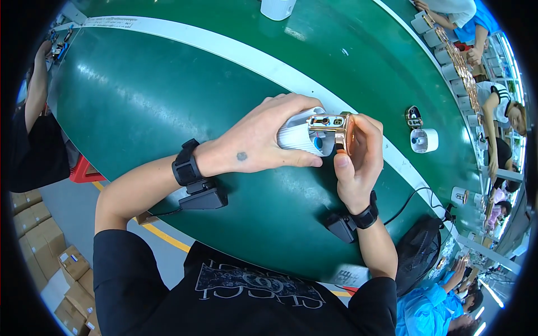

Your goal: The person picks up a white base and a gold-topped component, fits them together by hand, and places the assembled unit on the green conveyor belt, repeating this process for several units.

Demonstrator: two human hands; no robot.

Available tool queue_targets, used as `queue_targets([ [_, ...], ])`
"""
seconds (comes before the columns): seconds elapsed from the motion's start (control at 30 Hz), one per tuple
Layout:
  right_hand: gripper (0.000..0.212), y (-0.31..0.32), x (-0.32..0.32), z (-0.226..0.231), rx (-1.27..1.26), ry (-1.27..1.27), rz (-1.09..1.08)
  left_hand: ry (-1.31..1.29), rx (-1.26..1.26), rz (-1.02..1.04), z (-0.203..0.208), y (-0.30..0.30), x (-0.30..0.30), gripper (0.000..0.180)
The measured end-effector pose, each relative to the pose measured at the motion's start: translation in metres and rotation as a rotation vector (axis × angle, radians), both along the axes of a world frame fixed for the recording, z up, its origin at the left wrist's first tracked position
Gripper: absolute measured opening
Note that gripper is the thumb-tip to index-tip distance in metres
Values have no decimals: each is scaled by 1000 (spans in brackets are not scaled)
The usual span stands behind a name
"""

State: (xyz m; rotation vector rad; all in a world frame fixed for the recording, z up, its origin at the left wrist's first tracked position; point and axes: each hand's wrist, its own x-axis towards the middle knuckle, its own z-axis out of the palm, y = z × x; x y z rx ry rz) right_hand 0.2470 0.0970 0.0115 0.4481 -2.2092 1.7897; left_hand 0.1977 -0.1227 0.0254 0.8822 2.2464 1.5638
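Note:
My left hand [260, 134] is wrapped round a white ribbed plastic housing [291, 134], tipped on its side above the bench. Inside its opening a round blue part [318, 143] shows. The fingers of my right hand [363, 162] grip a shiny copper-coloured cover [351, 134] with a dark, slotted inner face. This cover sits close against the housing's open end; whether the two are joined there I cannot tell. Black straps with small black boxes circle both my wrists.
Across the white strip [224, 45] on the green belt, another white housing [424, 141] stands beside its copper-rimmed cover [413, 116]. A further white housing [278, 8] is at the top. A black mesh bag [420, 249] lies at right with a cable. Cartons [47, 241] and co-workers surround the bench.

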Motion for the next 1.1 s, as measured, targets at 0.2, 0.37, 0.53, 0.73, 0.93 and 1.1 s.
queue_targets([
  [0.2, 64, 3, -1, -1, 17, 9, -29, 62, -13, -14, 1, 0, -2, 76],
  [0.37, 63, -1, -3, -3, -19, 24, -32, 44, -31, -9, 1, 1, -2, 77],
  [0.53, 63, 0, -3, -4, 18, 15, -34, 29, -68, -19, 2, 0, -2, 77],
  [0.73, 62, 0, -6, -7, 32, 53, -44, 33, -52, -16, -1, -1, -3, 77],
  [0.93, 62, -2, -5, -8, 49, 49, -79, 34, -2, 16, -6, 1, -1, 69],
  [1.1, 61, -3, -7, -6, 82, 64, -78, 60, -54, 15, -5, 0, -2, 72],
])
